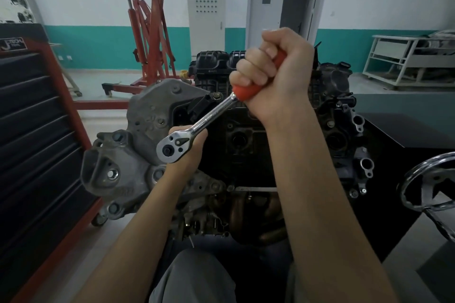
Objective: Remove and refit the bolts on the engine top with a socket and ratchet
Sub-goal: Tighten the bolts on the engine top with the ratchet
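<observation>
A chrome ratchet (pixel 197 125) with a red handle is held up above the engine (pixel 246 145) on its stand. My right hand (pixel 273 69) grips the red handle in a fist, raised at the centre of the view. My left hand (pixel 189 147) sits under the ratchet head (pixel 172 146), fingers wrapped around whatever hangs below it; the socket is hidden by the head and hand. A bolt (pixel 217 96) shows on a black bracket at the engine top, just left of the ratchet shaft. The grey timing-side casting (pixel 123 167) carries several bolt heads.
A black and red tool cabinet (pixel 34 135) stands close on the left. A chrome handwheel (pixel 433 182) of the stand sits at the right. Behind are a red engine crane (pixel 147 32), a white electrical cabinet (pixel 205 17), a door and a white trolley (pixel 408 61).
</observation>
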The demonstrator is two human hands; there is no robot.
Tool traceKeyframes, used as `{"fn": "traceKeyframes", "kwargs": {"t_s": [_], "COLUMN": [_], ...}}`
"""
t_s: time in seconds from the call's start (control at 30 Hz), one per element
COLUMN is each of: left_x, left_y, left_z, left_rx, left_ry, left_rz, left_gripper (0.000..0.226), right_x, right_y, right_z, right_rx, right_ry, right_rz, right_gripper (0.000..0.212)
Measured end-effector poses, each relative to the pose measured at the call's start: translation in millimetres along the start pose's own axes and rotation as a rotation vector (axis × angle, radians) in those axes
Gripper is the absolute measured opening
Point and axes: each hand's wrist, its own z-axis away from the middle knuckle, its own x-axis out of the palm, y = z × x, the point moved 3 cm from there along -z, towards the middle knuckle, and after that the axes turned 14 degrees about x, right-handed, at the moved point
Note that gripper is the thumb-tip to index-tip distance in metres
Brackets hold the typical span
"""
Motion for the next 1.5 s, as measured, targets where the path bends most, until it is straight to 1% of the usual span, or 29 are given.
{"fn": "traceKeyframes", "kwargs": {"t_s": [0.07, 0.1, 0.17, 0.2, 0.3, 0.4, 0.5, 0.57, 0.63, 0.67, 0.7, 0.73, 0.77, 0.8, 0.83, 0.9, 1.0, 1.1, 1.2, 1.27, 1.33, 1.37, 1.4, 1.47, 1.5], "left_x": [-2.5, -3.9, -4.6, -4.9, -5.0, -3.1, -2.7, -5.7, -6.4, -5.0, -3.4, -3.6, -4.3, -5.1, -5.2, -3.5, -4.8, -4.3, -3.4, -4.3, -2.1, -1.2, -1.7, -3.7, -3.7], "left_y": [-1.0, -0.3, 3.1, 3.9, 2.4, 6.0, 7.3, 1.7, -2.6, -4.6, -6.9, -6.5, -4.1, -1.2, 1.2, 4.5, 8.0, 10.8, 10.2, 3.8, -1.7, -2.6, -2.8, 4.2, 9.6], "left_z": [-2.0, -2.6, -4.3, -4.7, -4.2, -4.2, -3.3, -1.9, 2.2, 3.1, 1.9, 0.7, -0.2, 0.1, -0.8, -2.5, -2.0, -1.6, -3.5, -1.7, 2.2, 3.1, 2.4, -0.7, -1.2], "left_rx": [-0.034, -0.01, 0.12, 0.155, 0.16, 0.169, 0.167, 0.071, -0.126, -0.153, -0.136, -0.128, -0.139, -0.128, -0.062, 0.088, 0.149, 0.182, 0.151, 0.068, -0.116, -0.177, -0.164, -0.02, 0.052], "left_ry": [0.061, 0.069, 0.024, 0.005, -0.018, -0.026, -0.01, 0.023, 0.015, -0.001, 0.016, 0.071, 0.124, 0.135, 0.111, 0.039, 0.012, 0.003, 0.031, 0.067, 0.028, 0.021, 0.042, 0.073, 0.048], "left_rz": [0.028, 0.039, 0.053, 0.079, 0.137, 0.085, 0.033, -0.063, -0.185, -0.147, -0.069, -0.004, 0.034, 0.049, 0.043, 0.084, 0.118, 0.076, -0.05, -0.074, -0.048, -0.033, -0.009, 0.006, 0.01], "left_gripper": [0.029, 0.029, 0.032, 0.033, 0.036, 0.036, 0.033, 0.034, 0.03, 0.03, 0.031, 0.03, 0.029, 0.029, 0.03, 0.038, 0.037, 0.035, 0.038, 0.044, 0.035, 0.031, 0.031, 0.034, 0.035], "right_x": [-6.0, -11.9, -25.1, -29.9, -41.4, -42.2, -31.9, -20.4, -9.4, -5.4, -3.5, -4.1, -7.3, -13.2, -20.4, -34.3, -44.8, -41.8, -29.9, -17.9, -8.8, -7.3, -7.8, -16.2, -22.9], "right_y": [8.5, 16.2, 37.2, 48.5, 72.6, 62.4, 31.7, 14.0, 3.5, 1.9, 3.1, 6.9, 13.0, 21.1, 30.5, 49.8, 69.3, 57.7, 25.4, 8.1, 0.5, 0.1, 2.3, 13.7, 22.7], "right_z": [9.5, 18.8, 43.3, 55.7, 77.2, 72.4, 46.8, 24.0, 6.9, 2.9, 1.9, 4.4, 10.1, 19.0, 30.0, 54.2, 77.1, 69.3, 37.9, 15.3, 1.8, -0.1, 1.6, 15.1, 25.8], "right_rx": [-0.067, -0.124, -0.259, -0.321, -0.422, -0.388, -0.27, -0.145, -0.04, -0.018, -0.021, -0.045, -0.088, -0.141, -0.198, -0.302, -0.393, -0.358, -0.212, -0.088, -0.009, 0.0, -0.014, -0.106, -0.167], "right_ry": [0.01, 0.024, 0.063, 0.079, 0.116, 0.087, 0.031, 0.003, -0.007, -0.01, -0.008, 0.004, 0.027, 0.059, 0.094, 0.138, 0.139, 0.091, 0.043, 0.038, 0.035, 0.034, 0.036, 0.043, 0.053], "right_rz": [-0.055, -0.098, -0.199, -0.255, -0.357, -0.307, -0.171, -0.096, -0.026, -0.004, -0.006, -0.029, -0.073, -0.129, -0.191, -0.3, -0.369, -0.311, -0.168, -0.076, -0.025, -0.026, -0.041, -0.111, -0.162], "right_gripper": [0.036, 0.037, 0.039, 0.039, 0.035, 0.034, 0.034, 0.038, 0.039, 0.039, 0.038, 0.038, 0.039, 0.039, 0.04, 0.04, 0.036, 0.036, 0.041, 0.041, 0.039, 0.038, 0.038, 0.038, 0.039]}}
